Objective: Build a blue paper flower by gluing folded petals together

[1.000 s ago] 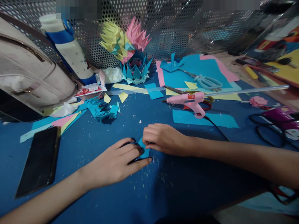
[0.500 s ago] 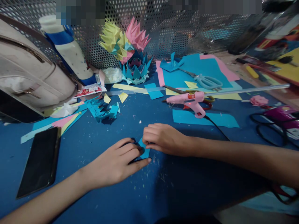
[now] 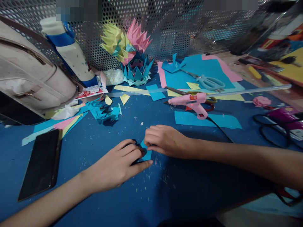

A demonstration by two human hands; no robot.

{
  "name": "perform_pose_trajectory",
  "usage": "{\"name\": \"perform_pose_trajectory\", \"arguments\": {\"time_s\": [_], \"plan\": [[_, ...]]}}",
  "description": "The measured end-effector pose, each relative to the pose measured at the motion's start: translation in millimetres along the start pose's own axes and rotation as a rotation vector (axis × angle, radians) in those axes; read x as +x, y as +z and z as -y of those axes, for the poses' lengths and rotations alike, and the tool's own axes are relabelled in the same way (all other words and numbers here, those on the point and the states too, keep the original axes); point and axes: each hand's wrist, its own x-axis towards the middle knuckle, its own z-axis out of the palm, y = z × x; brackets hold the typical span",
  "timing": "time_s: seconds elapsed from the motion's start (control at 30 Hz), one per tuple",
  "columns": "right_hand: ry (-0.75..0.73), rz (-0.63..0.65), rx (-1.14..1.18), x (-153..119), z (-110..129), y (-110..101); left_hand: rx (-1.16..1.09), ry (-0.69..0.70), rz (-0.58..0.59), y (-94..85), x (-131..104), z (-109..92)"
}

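Observation:
A small piece of blue paper (image 3: 147, 154) lies on the dark blue table between my hands. My left hand (image 3: 121, 162) rests at its left side, fingers apart, with the fingertips on the paper and the thumb along its lower edge. My right hand (image 3: 163, 140) has its fingers curled together on the paper's upper right part, and its fingertips are partly hidden. Beyond my right hand, a pink glue gun (image 3: 189, 100) lies over a blue paper strip (image 3: 224, 121). Folded blue paper pieces (image 3: 104, 112) sit farther back on the left.
A black phone (image 3: 41, 164) lies at left, near a bag (image 3: 30, 72) and a bottle (image 3: 71, 52). Paper flowers (image 3: 138, 36) stand at the back. Scissors (image 3: 210, 82) rest on blue sheets, and a purple object (image 3: 286, 119) with black cable is at right.

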Motion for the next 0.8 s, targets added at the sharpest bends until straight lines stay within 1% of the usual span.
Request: {"name": "perform_pose_trajectory", "arguments": {"time_s": [0.17, 0.33, 0.57, 0.8], "plan": [[0.021, -0.005, -0.012, -1.1, 1.8, 0.3, 0.004, 0.005, -0.021, -2.4, 2.1, -1.4], [0.013, -0.018, -0.01, -1.9, 2.2, 0.8, 0.022, 0.027, -0.035, -5.3, 4.7, -2.1], [-0.002, -0.027, -0.001, -2.6, 0.6, 1.4, 0.077, 0.027, 0.063, -3.9, 0.8, -0.8], [-0.004, -0.029, -0.009, -2.8, 1.5, 0.4, 0.079, 0.027, 0.075, -3.3, 0.8, -1.0]]}}
